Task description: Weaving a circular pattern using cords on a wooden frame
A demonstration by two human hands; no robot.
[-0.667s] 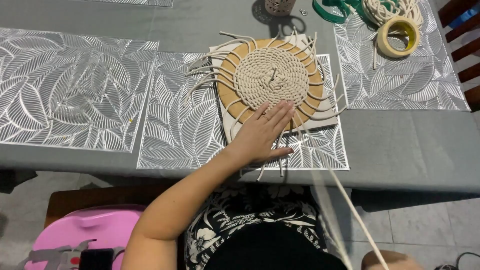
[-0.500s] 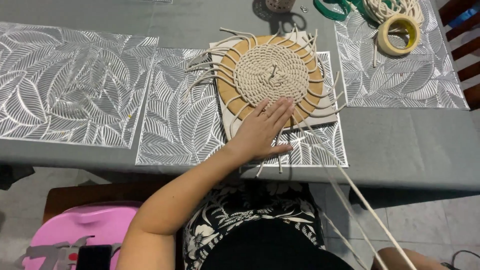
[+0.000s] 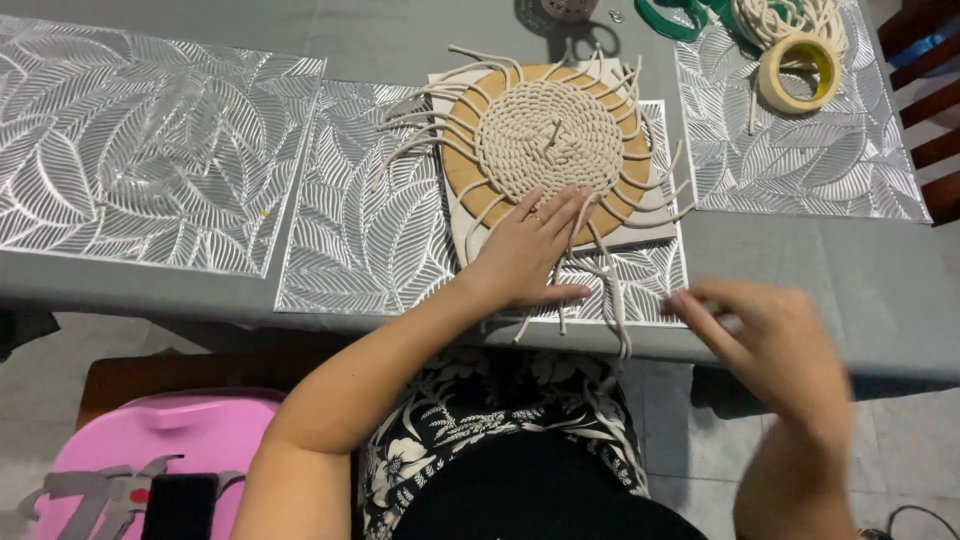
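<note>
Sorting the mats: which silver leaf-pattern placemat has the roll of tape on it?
The far-right silver leaf-pattern placemat; the cream-yellow tape roll lies on its top edge.

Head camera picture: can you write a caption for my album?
Left hand presses a coiled rope mat on a round board while the blurred right hand reaches in.

We have one view only, from a camera on the person's head. It looks steeply down over the near edge of the bench point(image 3: 400, 40), close enough to take in both forearms, the lap and a strip of floor point(image 3: 900, 460) below.
</note>
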